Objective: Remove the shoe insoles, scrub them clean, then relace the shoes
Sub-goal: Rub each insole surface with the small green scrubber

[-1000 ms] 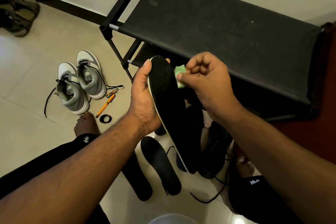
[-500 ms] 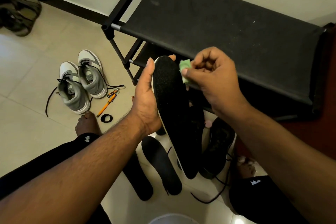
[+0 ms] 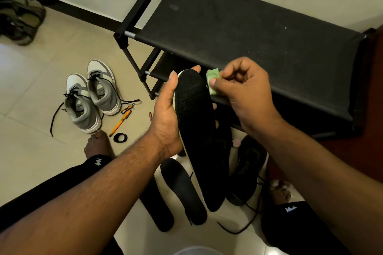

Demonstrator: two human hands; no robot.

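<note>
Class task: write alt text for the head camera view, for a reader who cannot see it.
A person's left hand holds up a black insole while the right hand pinches a small green sponge against its toe end. Below lie more insoles and a black shoe; grey sneakers sit left, beside a black shoe rack.

One head-worn camera looks steeply down, close over the floor (image 3: 37, 80).

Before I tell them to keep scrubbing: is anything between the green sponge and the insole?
Nothing visible is. The right hand pinches the green sponge right at the toe edge of the insole, which the left hand holds up clear of the shoes on the floor.
</note>
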